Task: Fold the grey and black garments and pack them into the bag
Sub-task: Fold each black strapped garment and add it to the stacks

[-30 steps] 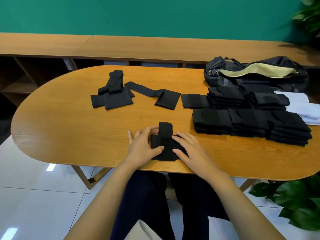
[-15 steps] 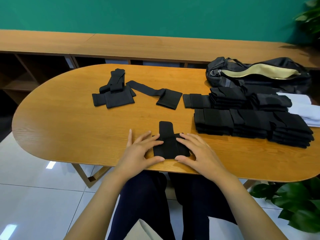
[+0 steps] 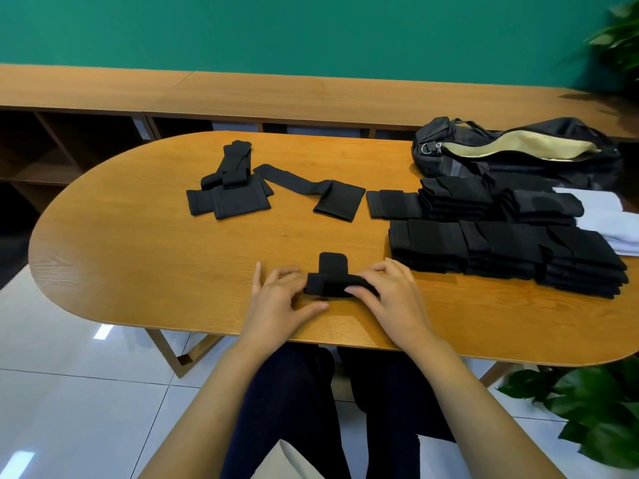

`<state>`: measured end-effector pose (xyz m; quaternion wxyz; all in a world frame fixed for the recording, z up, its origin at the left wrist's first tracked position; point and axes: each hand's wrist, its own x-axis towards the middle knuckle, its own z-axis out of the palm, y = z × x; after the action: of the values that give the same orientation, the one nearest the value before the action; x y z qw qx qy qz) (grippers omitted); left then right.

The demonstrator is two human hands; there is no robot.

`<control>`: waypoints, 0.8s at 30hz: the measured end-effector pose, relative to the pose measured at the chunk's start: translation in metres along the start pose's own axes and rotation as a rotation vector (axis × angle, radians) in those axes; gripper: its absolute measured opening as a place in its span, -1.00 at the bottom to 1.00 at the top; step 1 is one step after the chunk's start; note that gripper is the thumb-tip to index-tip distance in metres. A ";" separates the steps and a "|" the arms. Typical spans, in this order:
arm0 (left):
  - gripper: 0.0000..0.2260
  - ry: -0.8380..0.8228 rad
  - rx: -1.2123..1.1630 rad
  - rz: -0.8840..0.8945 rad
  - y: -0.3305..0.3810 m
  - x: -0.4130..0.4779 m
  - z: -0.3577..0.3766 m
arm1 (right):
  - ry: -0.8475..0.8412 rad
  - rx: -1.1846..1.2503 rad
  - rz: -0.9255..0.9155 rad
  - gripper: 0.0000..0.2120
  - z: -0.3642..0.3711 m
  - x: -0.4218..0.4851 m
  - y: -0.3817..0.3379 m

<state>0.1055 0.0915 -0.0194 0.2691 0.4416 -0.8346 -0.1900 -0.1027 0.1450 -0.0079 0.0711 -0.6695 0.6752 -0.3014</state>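
A small black garment lies near the table's front edge, its near part rolled up into a thick band with a tab sticking out behind. My left hand pinches its left end with curled fingers. My right hand grips its right end, fingers curled over the roll. Stacks of folded black garments sit in two rows to the right. Behind them lies the black bag, unzipped, showing a beige lining. Unfolded black pieces and another black piece lie at mid-table.
The oval wooden table has bare wood on its left side. A white folded cloth lies at the right edge. A long wooden shelf unit runs behind the table. Green plants stand at the lower right.
The near part of the garment has been folded up and away from me into a roll. Both hands moved from pressing it flat to curling around its ends.
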 end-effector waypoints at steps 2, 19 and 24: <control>-0.73 0.080 -0.027 -0.071 0.005 0.004 0.004 | 0.002 0.058 0.058 -0.63 0.001 0.002 -0.002; -0.43 0.222 0.041 -0.278 0.016 0.012 0.002 | 0.122 -0.059 0.121 -0.47 0.013 0.001 -0.002; -0.57 -0.047 0.080 -0.028 -0.006 0.010 -0.006 | 0.096 -0.055 0.033 -0.72 0.008 -0.002 -0.007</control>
<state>0.1084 0.0799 -0.0151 0.2287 0.4591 -0.8413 -0.1706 -0.0924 0.1448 -0.0110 0.0252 -0.6448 0.6968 -0.3132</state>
